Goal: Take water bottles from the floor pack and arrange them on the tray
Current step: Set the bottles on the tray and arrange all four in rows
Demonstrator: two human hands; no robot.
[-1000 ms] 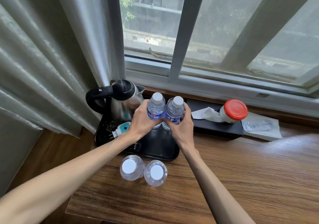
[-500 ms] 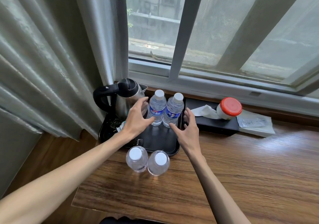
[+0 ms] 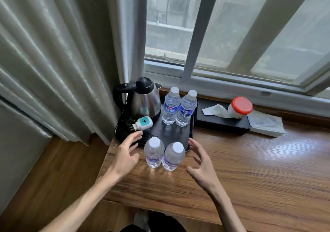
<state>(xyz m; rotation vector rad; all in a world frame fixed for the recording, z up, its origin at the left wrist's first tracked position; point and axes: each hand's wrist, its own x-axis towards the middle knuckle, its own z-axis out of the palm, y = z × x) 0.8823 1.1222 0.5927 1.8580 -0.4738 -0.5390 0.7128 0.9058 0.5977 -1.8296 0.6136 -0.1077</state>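
Note:
Two water bottles with white caps stand upright side by side at the back of the black tray (image 3: pixel 178 133): the left one (image 3: pixel 171 106) and the right one (image 3: pixel 185 109). Two more bottles stand on the wooden table just in front of the tray, one on the left (image 3: pixel 154 153) and one on the right (image 3: pixel 173 157). My left hand (image 3: pixel 125 153) is open just left of the near pair, fingers spread. My right hand (image 3: pixel 201 162) is open just right of them. Neither hand touches a bottle. The floor pack is out of view.
A steel kettle (image 3: pixel 144 99) with a black handle sits on the tray's left side, with a white and teal plug (image 3: pixel 142 123) in front. A black tissue box (image 3: pixel 221 122) carries a red-lidded jar (image 3: pixel 240 107). Curtains hang left; the window sill runs behind.
Both hands let go of the two bottles on the tray and drew back toward me. They now flank the two bottles on the table.

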